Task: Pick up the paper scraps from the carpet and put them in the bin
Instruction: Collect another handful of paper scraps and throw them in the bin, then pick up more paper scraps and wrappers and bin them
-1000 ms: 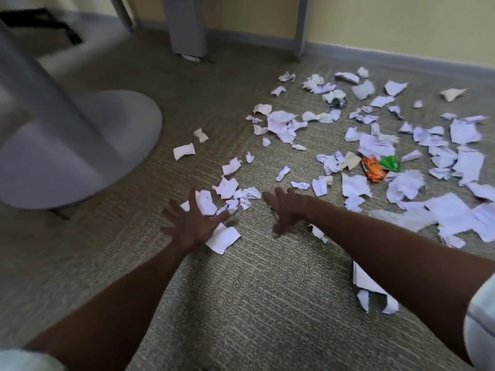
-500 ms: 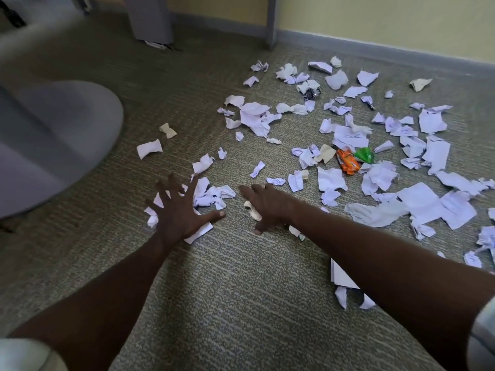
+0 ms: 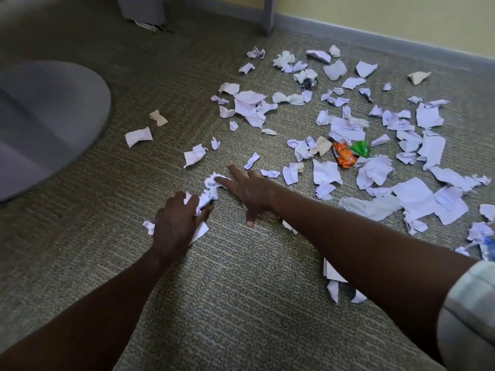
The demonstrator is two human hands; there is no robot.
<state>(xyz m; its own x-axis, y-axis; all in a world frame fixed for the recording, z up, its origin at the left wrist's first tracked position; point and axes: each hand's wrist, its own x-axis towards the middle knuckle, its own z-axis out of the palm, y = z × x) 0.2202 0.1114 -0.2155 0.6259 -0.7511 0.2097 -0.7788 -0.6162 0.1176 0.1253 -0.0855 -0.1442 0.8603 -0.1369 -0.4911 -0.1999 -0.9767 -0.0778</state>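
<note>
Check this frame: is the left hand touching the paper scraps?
Touching. The head view shows the left hand with fingers curled over a bunch of paper scraps, pressing them against the carpet.

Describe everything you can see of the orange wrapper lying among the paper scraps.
The orange wrapper is a crumpled, glossy packet, looking like plastic or foil, with pale print too small to read. It lies flat on the carpet in the right half of the litter, lengthwise towards the camera. A green wrapper sits close on its right; whether they touch is unclear. White paper scraps lie around it. Neither hand is near it.
</note>
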